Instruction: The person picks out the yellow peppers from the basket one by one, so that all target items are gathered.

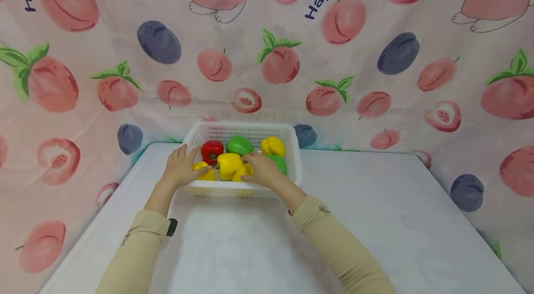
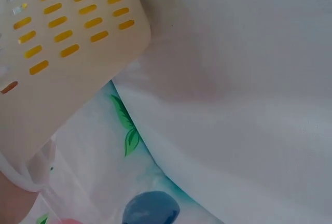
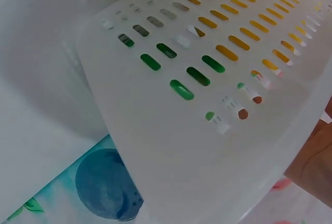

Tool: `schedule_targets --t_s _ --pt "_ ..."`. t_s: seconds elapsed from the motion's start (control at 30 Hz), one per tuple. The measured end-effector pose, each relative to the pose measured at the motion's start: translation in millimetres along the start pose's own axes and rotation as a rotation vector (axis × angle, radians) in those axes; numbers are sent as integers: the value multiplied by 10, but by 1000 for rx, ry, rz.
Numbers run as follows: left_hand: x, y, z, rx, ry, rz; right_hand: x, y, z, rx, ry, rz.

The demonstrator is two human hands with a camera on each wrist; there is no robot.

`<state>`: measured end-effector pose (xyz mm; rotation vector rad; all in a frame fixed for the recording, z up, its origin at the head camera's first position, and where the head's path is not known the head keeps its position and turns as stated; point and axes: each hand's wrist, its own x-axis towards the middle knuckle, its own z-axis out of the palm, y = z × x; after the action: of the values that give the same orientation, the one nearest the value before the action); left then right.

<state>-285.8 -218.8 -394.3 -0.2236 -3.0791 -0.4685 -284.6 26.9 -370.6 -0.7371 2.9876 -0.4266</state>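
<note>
A white plastic basket [image 1: 294,159] holds several bell peppers. At its front left corner, my left hand [image 1: 180,166] reaches over the rim with fingers spread, its thumb lying over a yellow bell pepper [image 1: 207,175]. My right hand [image 1: 263,169] reaches over the front rim, with fingers and thumb bent about another yellow bell pepper [image 1: 242,173], partly hidden by the hand. Between the hands sits a third yellow bell pepper [image 1: 228,164]. Both wrist views show mainly the basket's slotted wall [image 2: 78,68], with yellow behind the slots; green also shows on the right.
Inside the basket, a red bell pepper [image 1: 212,151] lies back left, a green one [image 1: 239,145] at the back middle, and a yellow one [image 1: 273,146] back right. Another green pepper [image 1: 278,163] is below it. A fruit-print cloth [image 1: 250,76] hangs behind the white table [image 1: 375,220].
</note>
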Motion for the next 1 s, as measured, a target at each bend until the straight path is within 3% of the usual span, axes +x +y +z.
schedule_targets --t_s 0.27,0.5,0.8,1.0 --pt "13 16 24 -28 0 -36 80 -10 25 35 -14 37" --pt "-3 5 -4 -29 -6 -54 164 6 67 49 -80 56" --pt "9 -1 15 -39 1 -62 175 86 226 266 -54 78" --pt "-2 20 0 -27 -1 -67 178 127 245 323 -38 53"
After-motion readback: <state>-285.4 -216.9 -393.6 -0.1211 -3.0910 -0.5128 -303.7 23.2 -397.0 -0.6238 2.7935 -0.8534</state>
